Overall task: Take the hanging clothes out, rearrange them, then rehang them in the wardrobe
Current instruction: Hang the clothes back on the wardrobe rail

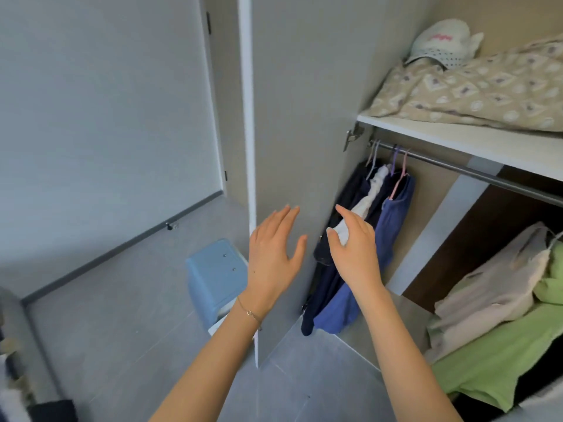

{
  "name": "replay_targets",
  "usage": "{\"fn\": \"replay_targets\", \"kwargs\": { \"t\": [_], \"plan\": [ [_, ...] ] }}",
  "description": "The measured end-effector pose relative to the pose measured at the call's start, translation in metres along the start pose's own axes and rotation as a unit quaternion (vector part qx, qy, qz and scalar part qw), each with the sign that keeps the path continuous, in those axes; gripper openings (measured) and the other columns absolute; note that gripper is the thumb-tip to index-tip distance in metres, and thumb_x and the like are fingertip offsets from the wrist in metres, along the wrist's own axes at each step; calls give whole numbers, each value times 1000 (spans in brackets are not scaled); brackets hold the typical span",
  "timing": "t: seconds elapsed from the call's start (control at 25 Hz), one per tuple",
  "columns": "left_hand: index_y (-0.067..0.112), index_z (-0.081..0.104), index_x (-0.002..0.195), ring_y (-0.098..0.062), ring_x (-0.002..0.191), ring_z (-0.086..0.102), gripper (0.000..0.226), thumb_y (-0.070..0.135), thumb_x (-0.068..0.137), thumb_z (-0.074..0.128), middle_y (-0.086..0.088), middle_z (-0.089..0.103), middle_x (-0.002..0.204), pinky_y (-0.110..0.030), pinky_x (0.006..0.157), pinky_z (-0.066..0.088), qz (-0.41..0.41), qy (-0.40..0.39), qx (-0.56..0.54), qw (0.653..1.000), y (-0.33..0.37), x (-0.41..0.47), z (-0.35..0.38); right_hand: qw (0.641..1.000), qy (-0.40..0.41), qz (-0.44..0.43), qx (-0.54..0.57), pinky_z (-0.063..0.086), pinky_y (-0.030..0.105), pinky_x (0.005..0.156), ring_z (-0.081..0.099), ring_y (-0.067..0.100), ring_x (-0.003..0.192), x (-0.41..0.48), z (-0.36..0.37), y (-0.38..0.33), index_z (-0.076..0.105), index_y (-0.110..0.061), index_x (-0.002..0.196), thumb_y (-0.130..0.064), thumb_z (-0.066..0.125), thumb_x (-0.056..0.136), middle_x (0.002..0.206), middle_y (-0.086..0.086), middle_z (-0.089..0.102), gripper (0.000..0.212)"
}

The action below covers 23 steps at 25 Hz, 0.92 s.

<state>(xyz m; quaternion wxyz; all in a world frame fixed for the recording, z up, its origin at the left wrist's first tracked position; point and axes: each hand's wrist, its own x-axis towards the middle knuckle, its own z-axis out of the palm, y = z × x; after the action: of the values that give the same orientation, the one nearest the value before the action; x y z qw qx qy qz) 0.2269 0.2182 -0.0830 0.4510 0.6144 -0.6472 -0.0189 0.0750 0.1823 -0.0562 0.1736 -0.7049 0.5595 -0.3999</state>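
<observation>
The wardrobe (457, 138) is standing open, its tall grey door (298, 117) swinging out toward the camera and taking up the middle of the view. Under the white shelf a metal rail (463, 172) is running across, and the hanging clothes (365, 226) are bunching together at its far left end, just beside the door hinge. They are dark navy garments (347, 193), a white garment (370, 196) and a blue garment (393, 233), all drooping from thin pink and purple hangers (399, 175). The rest of the rail is showing bare. On the shelf above, a beige patterned quilt (475, 89) is lying folded, with a white cap (438, 41) sitting on top of it. At the lower right, a pale beige garment (493, 284) and a light green garment (499, 354) are lying heaped together in the wardrobe. On the grey tiled floor (122, 315) to the left of the door, a light blue plastic stool (216, 275) is standing partly hidden by the door's edge. The left hand (271, 257), wearing a thin bracelet (249, 312) at the wrist, is hovering in front of the door with fingers spread apart, holding nothing. The right hand (355, 254) is reaching in front of the hanging clothes, fingers loosely apart, thumb and forefinger lying over the white garment. Whether they are touching it cannot be told.
</observation>
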Motion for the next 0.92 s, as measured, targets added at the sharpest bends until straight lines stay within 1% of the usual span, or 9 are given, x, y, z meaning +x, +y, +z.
{"fn": "replay_targets", "kwargs": {
  "t": [0.08, 0.24, 0.4, 0.52, 0.6, 0.68, 0.76, 0.84, 0.92],
  "plan": [
    [24, 46, 143, -17, 139, 40, 53, 45, 95, 43, 4, 46, 148, -39, 111, 34, -6, 19, 6, 1000, -10, -14, -28, 999, -19, -26, 5, 31, 32, 109, 35, 17, 133, -13, 15, -26, 44, -21, 142, -23, 54, 96, 142, -4, 48, 47],
    [21, 48, 143, -19, 138, 42, 53, 44, 95, 43, 2, 48, 147, -44, 109, 37, -46, 68, 37, 996, -47, -37, -84, 993, -88, -74, 29, 25, 20, 104, 34, 13, 134, -40, 53, -76, 41, -22, 144, -22, 51, 98, 143, -5, 47, 47],
    [20, 49, 142, -19, 137, 43, 54, 43, 93, 43, 2, 49, 147, -42, 110, 37, -105, 124, 96, 982, -89, -63, -138, 979, -145, -129, 58, 26, 19, 105, 35, 14, 132, -56, 97, -117, 42, -20, 144, -20, 50, 98, 143, -5, 47, 47],
    [21, 48, 142, -17, 138, 42, 54, 43, 93, 43, 3, 48, 147, -41, 111, 35, -161, 164, 138, 963, -118, -83, -177, 966, -185, -166, 74, 23, 17, 104, 34, 14, 133, -62, 135, -144, 42, -21, 143, -21, 51, 97, 142, -6, 47, 47],
    [20, 48, 142, -19, 137, 42, 55, 44, 93, 42, 1, 49, 146, -42, 110, 36, -189, 185, 169, 950, -137, -92, -201, 956, -210, -185, 89, 23, 18, 104, 34, 15, 132, -62, 162, -160, 43, -19, 143, -20, 52, 97, 141, -5, 47, 47],
    [19, 49, 142, -22, 136, 44, 54, 43, 93, 43, -1, 50, 145, -45, 109, 37, -214, 206, 199, 934, -157, -101, -223, 943, -237, -211, 100, 25, 21, 105, 36, 19, 130, -60, 192, -179, 44, -17, 142, -17, 53, 96, 140, -1, 49, 47],
    [17, 50, 140, -24, 135, 45, 54, 42, 93, 44, -3, 52, 144, -48, 107, 39, -238, 238, 230, 913, -180, -107, -247, 928, -264, -241, 105, 29, 31, 110, 38, 24, 130, -53, 226, -201, 45, -15, 141, -16, 56, 94, 140, 3, 50, 48],
    [17, 51, 139, -25, 134, 47, 53, 42, 93, 45, -3, 53, 142, -50, 105, 41, -259, 270, 252, 892, -205, -112, -269, 916, -279, -267, 113, 32, 41, 110, 40, 28, 130, -44, 257, -221, 46, -15, 140, -16, 57, 92, 140, 4, 51, 49],
    [17, 52, 139, -24, 133, 48, 52, 40, 93, 48, -2, 54, 141, -50, 103, 42, -285, 298, 274, 869, -226, -117, -286, 899, -303, -292, 124, 32, 42, 110, 39, 26, 132, -34, 286, -241, 46, -15, 141, -17, 57, 93, 141, 2, 50, 49]
  ]
}}
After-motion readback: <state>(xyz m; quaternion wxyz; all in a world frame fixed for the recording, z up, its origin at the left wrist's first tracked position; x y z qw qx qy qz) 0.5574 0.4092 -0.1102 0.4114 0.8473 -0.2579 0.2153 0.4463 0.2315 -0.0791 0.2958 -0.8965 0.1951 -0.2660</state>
